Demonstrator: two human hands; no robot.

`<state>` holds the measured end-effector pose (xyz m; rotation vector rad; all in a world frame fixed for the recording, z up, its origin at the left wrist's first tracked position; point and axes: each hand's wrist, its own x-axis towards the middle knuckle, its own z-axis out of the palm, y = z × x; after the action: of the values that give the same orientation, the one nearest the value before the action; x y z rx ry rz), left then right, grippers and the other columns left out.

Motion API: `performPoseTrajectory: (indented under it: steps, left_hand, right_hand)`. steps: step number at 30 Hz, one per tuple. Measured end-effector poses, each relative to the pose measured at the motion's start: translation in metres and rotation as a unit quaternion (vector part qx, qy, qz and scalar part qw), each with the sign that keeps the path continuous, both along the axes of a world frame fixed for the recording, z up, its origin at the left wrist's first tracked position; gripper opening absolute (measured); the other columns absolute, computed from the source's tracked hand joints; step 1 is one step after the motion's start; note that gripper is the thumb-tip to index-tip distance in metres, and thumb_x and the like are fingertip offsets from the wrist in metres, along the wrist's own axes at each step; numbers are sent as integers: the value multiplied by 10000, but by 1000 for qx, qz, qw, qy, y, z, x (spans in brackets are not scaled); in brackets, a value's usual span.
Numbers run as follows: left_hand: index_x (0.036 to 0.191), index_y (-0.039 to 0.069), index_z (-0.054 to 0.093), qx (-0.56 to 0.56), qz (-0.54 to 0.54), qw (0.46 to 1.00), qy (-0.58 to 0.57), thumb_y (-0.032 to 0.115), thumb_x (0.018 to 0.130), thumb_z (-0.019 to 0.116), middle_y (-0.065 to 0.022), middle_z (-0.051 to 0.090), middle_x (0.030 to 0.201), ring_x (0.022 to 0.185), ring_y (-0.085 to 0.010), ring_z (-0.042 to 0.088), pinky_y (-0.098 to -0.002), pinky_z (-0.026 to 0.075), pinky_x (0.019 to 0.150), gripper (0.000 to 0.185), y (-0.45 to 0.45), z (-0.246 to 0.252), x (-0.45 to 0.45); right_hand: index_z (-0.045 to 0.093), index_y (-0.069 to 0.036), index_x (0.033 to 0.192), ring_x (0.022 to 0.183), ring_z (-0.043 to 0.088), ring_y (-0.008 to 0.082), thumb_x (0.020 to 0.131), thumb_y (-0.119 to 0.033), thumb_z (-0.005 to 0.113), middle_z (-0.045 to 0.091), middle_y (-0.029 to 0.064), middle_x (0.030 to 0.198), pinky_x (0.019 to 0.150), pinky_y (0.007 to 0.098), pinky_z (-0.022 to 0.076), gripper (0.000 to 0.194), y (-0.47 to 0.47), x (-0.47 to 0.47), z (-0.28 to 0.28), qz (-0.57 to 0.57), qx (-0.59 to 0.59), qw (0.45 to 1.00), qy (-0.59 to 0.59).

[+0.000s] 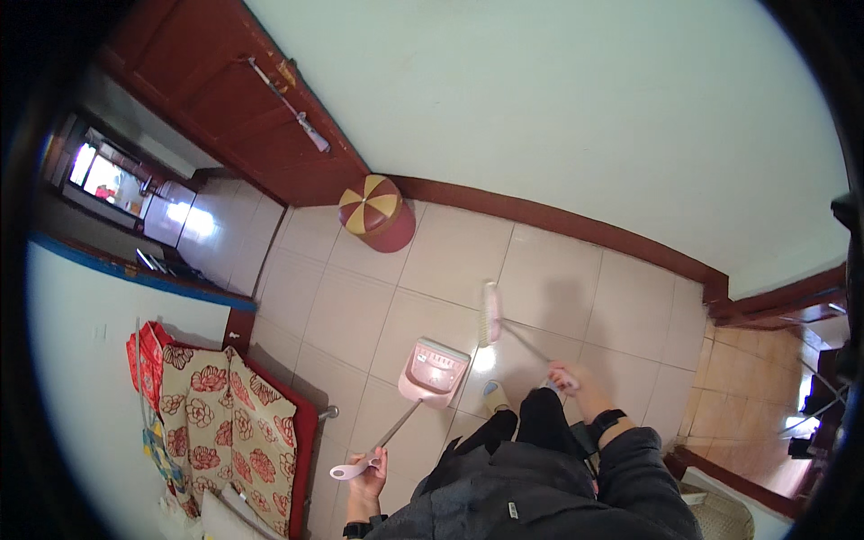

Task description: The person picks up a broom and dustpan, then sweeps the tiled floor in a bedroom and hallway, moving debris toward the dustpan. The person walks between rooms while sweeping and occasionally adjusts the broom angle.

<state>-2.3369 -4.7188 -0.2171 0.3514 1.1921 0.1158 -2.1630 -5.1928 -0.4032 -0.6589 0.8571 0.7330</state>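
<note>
My left hand grips the pale pink handle of a long-handled dustpan. The pink pan is low over the tiled floor, its open side turned away from me; whether it touches the tiles I cannot tell. In my right hand is the pink grip of a broom. Its thin metal stick slants to a pink head with pale bristles, up and to the right of the dustpan. The bristles face left, apart from the pan, and look slightly blurred. My slippered feet stand just behind the two tools.
A round red-and-yellow stool stands by the wall and the open brown door. At left is a seat draped in flower-patterned cloth, with a metal leg jutting out. A doorway to orange tiles lies at right, near a woven chair.
</note>
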Motion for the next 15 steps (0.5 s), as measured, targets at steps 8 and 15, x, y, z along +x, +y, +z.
performPoseTrajectory:
  steps: [8, 15]
  left_hand:
    - [702, -24, 517, -6, 68, 997, -29, 126, 683, 573, -196, 608, 822, 853, -338, 598, -409, 507, 835, 161, -11, 13, -20]
    - [668, -16, 537, 0, 193, 981, 0, 142, 679, 576, -194, 616, 854, 887, -315, 593, -411, 483, 874, 163, -48, 30, -50]
  right_hand:
    - [427, -92, 1008, 443, 442, 107, 802, -74, 494, 468, 40, 594, 330, 221, 350, 217, 0, 71, 78, 105, -177, 978, 31]
    - [446, -95, 1038, 434, 402, 107, 800, -71, 488, 448, 27, 582, 331, 241, 323, 243, 89, 132, 61, 232, 82, 969, 12]
